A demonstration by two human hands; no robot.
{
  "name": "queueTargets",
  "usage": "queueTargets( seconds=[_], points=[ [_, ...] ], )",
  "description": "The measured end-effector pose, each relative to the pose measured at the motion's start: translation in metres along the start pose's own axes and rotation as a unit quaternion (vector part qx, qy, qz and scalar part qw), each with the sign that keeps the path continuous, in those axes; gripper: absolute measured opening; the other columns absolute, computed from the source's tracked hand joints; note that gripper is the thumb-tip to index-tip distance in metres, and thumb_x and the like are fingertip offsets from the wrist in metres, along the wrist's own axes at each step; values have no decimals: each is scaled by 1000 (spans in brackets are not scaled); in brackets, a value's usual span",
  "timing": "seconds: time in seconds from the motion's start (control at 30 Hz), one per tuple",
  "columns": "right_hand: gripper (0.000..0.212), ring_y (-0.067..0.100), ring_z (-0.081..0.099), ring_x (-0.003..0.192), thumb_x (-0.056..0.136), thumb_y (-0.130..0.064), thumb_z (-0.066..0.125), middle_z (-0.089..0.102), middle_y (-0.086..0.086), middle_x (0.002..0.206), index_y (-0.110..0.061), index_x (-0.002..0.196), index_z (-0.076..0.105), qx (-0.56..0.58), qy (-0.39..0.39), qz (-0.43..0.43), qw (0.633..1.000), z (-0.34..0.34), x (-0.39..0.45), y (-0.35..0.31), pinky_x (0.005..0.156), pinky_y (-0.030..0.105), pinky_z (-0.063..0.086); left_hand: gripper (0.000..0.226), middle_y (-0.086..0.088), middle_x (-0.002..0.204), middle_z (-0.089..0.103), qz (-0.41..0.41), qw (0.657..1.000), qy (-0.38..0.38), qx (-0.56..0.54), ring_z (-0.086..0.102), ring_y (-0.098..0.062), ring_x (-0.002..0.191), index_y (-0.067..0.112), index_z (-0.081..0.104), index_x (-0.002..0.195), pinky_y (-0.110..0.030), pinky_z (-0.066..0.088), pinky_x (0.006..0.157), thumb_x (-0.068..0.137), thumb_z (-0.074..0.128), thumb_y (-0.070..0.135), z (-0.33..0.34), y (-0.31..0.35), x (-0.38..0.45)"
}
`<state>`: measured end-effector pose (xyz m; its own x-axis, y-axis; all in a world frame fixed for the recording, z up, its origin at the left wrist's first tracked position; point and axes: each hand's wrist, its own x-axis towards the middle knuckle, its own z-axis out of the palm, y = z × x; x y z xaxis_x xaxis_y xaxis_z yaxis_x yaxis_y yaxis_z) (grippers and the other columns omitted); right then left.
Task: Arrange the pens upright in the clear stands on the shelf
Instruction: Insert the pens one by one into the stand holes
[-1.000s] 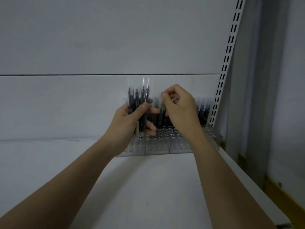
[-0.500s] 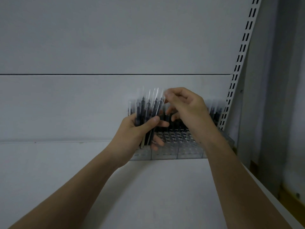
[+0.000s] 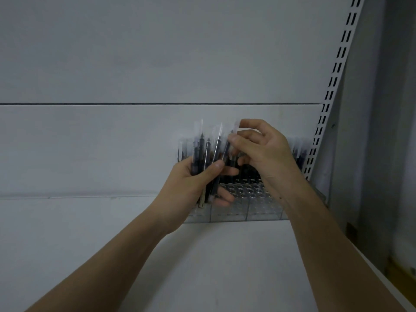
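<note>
My left hand (image 3: 191, 179) grips a bundle of several dark pens with clear caps (image 3: 203, 152), held upright in front of the clear stands (image 3: 245, 206). My right hand (image 3: 261, 149) pinches the clear top of one pen (image 3: 227, 147) at the right side of that bundle. The stands sit at the back of the white shelf (image 3: 202, 266), their many round holes showing. More pens stand upright in the back rows (image 3: 298, 152), partly hidden by my hands.
A white back panel (image 3: 135, 143) rises behind the stands. A slotted white upright (image 3: 331, 93) runs at the right, close to the stands' right end. The shelf's right edge (image 3: 382, 278) drops off beside a grey wall.
My right hand has come up from the stands to the bundle and taken hold of one pen's top. The view has shifted, so hands and stands appear further right and lower.
</note>
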<state>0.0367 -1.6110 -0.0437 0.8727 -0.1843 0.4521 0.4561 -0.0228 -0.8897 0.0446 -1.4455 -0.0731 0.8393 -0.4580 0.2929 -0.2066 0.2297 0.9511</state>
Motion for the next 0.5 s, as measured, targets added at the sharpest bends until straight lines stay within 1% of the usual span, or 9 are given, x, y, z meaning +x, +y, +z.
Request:
queueTargets(
  seconds=[0.07, 0.17, 0.23, 0.3, 0.33, 0.4, 0.5],
  points=[
    [29, 14, 68, 77, 88, -14, 74, 72, 2, 92, -14, 115, 64, 22, 28, 2, 999, -2, 1, -1, 66, 26, 51, 22, -11, 103, 76, -5, 1000, 4, -2, 69, -24, 60, 11, 64, 116, -38, 62, 61, 98, 53, 18, -1, 0, 0],
    [27, 17, 71, 85, 90, -12, 71, 71, 6, 99, -8, 116, 64, 67, 79, -8, 995, -9, 5, -2, 68, 27, 54, 21, -11, 103, 76, -2, 999, 28, -18, 71, -25, 65, 11, 65, 116, -35, 62, 59, 99, 53, 16, -4, 3, 2],
    [29, 16, 71, 84, 92, -9, 68, 71, 7, 100, -4, 120, 62, 105, 132, -19, 985, -15, 8, -4, 67, 25, 54, 20, -9, 99, 76, 8, 998, 58, -32, 73, -27, 70, 10, 64, 115, -34, 61, 58, 99, 53, 15, -8, 5, 3],
    [28, 15, 72, 83, 93, -9, 66, 71, 7, 100, -4, 120, 61, 127, 192, -36, 972, -23, 9, -6, 66, 22, 54, 22, -10, 100, 76, 21, 995, 88, -33, 73, -28, 74, 8, 62, 119, -34, 61, 59, 100, 53, 16, -13, 6, 4],
    [28, 15, 72, 82, 93, -9, 67, 71, 8, 101, -5, 120, 61, 121, 220, -47, 967, -26, 9, -6, 66, 22, 54, 24, -11, 102, 76, 28, 994, 102, -32, 73, -29, 75, 8, 61, 121, -34, 61, 59, 100, 53, 16, -15, 7, 4],
    [27, 14, 72, 82, 92, -10, 69, 72, 7, 102, -9, 118, 62, 67, 259, -69, 961, -30, 9, -5, 65, 22, 54, 25, -11, 103, 75, 40, 991, 120, -33, 72, -26, 71, 8, 60, 123, -33, 60, 57, 101, 52, 17, -19, 8, 5],
    [22, 5, 69, 76, 91, -10, 70, 69, -2, 92, -16, 111, 62, -26, 260, -102, 960, -27, 8, -2, 65, 22, 56, 24, -9, 99, 76, 54, 989, 135, -31, 69, -22, 64, 10, 60, 123, -29, 56, 51, 101, 52, 18, -21, 9, 6]
  ],
)
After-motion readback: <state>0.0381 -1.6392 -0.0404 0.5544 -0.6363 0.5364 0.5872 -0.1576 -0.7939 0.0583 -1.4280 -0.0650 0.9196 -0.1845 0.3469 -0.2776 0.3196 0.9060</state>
